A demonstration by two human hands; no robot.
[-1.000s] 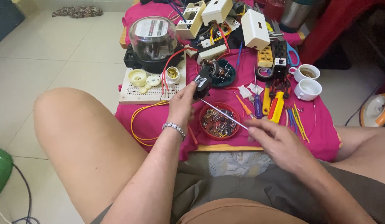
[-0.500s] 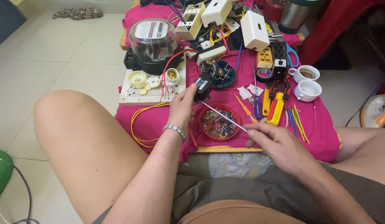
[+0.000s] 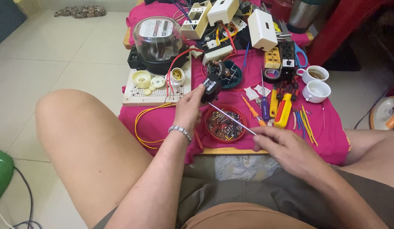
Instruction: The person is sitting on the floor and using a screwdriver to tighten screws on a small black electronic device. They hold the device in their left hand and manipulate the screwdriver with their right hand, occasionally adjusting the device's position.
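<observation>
My left hand (image 3: 189, 109) holds a small black electrical part (image 3: 211, 85) above the pink cloth (image 3: 163, 123). My right hand (image 3: 286, 146) grips a thin metal screwdriver (image 3: 231, 118); its shaft slants up and to the left, with the tip just under the black part. Beneath the shaft sits a round red lid (image 3: 225, 123) filled with several screws and small metal bits. A bracelet circles my left wrist.
On the low table are a glass-domed meter (image 3: 157, 41), a perforated white board (image 3: 154, 87) with lamp holders, white switch boxes (image 3: 263, 29), yellow-handled pliers (image 3: 283, 111), two white cups (image 3: 315, 82), loose coloured wires (image 3: 305, 121) and a yellow wire loop (image 3: 142, 127). My bare knee (image 3: 78, 135) is at left.
The screwdriver's tip has drawn nearer to the black part. Both hands have stayed almost where they were.
</observation>
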